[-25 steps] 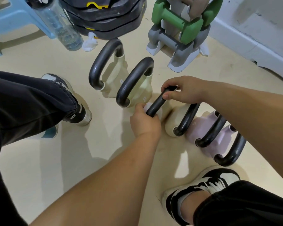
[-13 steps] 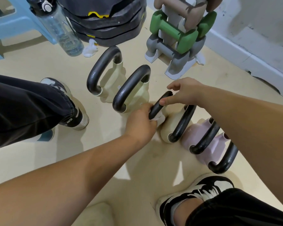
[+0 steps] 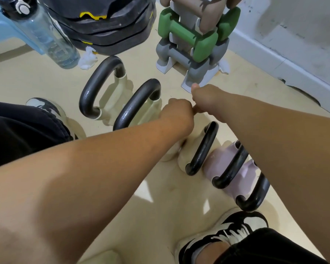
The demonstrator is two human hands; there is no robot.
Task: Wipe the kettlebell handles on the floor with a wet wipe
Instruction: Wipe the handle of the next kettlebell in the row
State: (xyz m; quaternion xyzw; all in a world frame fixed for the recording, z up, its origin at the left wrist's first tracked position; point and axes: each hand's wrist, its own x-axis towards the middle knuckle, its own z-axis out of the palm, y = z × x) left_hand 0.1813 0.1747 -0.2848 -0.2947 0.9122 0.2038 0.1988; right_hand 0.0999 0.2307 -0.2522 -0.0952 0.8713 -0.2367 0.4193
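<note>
Left hand: left hand [image 3: 176, 113] is out over the row of kettlebells, seen from the back, fingers curled under; what they hold is hidden by the hand itself, so I cannot tell whether it grips anything.
Right hand: right hand [image 3: 208, 101] sits just beside the left one, knuckles nearly touching it, fingers curled down; the grip is hidden from here too.
Third kettlebell: cream body [image 3: 170, 155] peeks out beneath the left forearm; its handle is covered by the two hands and cannot be seen.
Wet wipe: not visible in either hand from this angle.
Landmark: dumbbell rack [image 3: 194, 52] stands at the far side of the floor, with a green dumbbell [image 3: 187, 35] on it.
First kettlebell handle: black loop [image 3: 97, 86], left of the dumbbell rack and nearer the camera, on a cream body.
Second kettlebell handle: black loop [image 3: 135, 103], between the first one and the hands, glossy on top.
Fourth kettlebell handle: black loop [image 3: 202, 149], below the dumbbell rack in the picture, just right of the left forearm.
Pink kettlebells: two lilac bodies [image 3: 217, 164] with black handles, further from the dumbbell rack, partly under the right forearm.
Crumpled tissue: white wad [image 3: 88, 58] on the floor left of the dumbbell rack, beside a clear water bottle [image 3: 46, 35].
Shoes: black-and-white trainer [image 3: 229, 231] at the near edge.
</note>
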